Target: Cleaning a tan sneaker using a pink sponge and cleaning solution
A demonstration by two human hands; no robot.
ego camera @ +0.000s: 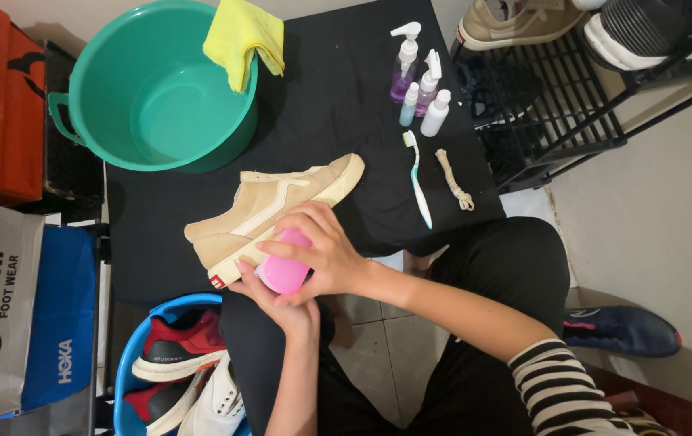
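Observation:
A tan sneaker (269,206) with a cream sole lies on its side over a black cloth (338,97), its heel end near my knee. My right hand (322,250) is closed over a pink brush (285,270) pressed against the shoe's side. My left hand (281,303) comes up from below and cups the sneaker's underside beneath the brush. The brush bristles are mostly hidden by my fingers.
A green basin (152,89) with a yellow cloth (245,36) on its rim stands at the back left. Several small bottles (419,77), a toothbrush (419,182) and a rolled lace (453,179) lie at right. A black shoe rack (572,97), a blue basket of shoes (176,363) and bags surround me.

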